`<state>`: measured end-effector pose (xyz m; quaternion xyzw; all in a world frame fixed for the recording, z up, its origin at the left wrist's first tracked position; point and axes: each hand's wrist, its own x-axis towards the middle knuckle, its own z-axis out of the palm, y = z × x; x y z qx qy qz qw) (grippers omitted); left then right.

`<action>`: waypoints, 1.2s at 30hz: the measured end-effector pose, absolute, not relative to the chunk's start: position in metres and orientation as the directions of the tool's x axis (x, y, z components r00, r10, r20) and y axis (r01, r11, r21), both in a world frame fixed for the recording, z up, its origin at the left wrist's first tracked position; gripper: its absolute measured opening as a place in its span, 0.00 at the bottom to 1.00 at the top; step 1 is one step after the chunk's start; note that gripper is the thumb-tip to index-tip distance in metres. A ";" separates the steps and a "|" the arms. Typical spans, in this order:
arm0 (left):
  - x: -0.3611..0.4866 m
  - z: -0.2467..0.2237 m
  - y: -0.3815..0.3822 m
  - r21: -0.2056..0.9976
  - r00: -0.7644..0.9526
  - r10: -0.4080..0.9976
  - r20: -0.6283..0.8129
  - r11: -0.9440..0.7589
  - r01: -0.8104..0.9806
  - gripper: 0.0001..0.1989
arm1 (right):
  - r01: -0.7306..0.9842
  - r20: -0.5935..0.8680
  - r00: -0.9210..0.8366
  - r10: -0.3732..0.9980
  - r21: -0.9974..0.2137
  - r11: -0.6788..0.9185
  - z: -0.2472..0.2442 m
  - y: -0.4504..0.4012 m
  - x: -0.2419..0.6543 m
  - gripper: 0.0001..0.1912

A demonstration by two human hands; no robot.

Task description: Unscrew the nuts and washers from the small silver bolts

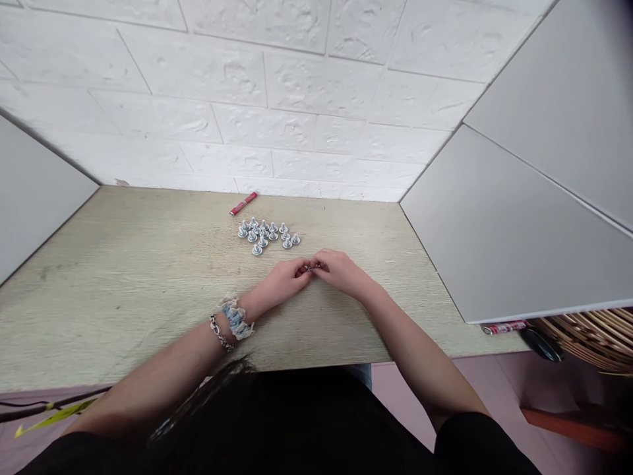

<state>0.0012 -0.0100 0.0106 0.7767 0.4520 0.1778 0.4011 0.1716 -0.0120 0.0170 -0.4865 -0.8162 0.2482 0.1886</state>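
Note:
My left hand (283,280), with a scrunchie and a chain bracelet at its wrist, meets my right hand (342,272) just above the tabletop. Thumb and fingers of both are pinched on a small metal bolt (310,268), mostly covered by the fingertips. Whether a nut or washer is on it, I cannot tell. Just beyond my left hand, several silver bolts with wide washers (264,233) stand on their heads in a loose cluster, shanks pointing up.
A red tube-shaped packet (243,204) lies behind the bolts on the wooden table (163,277). White brick wall (291,125) closes the back, with grey panels (539,224) on both sides. At right are another red packet (505,327) and a woven basket (588,340).

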 end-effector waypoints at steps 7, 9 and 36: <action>0.001 0.009 -0.010 0.782 0.535 0.842 -0.076 -0.283 0.556 0.12 | 0.701 0.068 -0.464 0.883 -0.581 0.413 0.016 -0.012 0.172 0.06; 0.001 0.009 -0.010 0.781 0.533 0.842 -0.077 -0.282 0.557 0.12 | 0.701 0.071 -0.465 0.882 -0.579 0.416 0.015 -0.011 0.172 0.06; 0.002 0.012 -0.015 0.725 0.580 0.813 -0.054 -0.367 0.583 0.12 | 0.793 -0.035 -0.436 0.899 -0.487 0.365 0.027 -0.021 0.170 0.05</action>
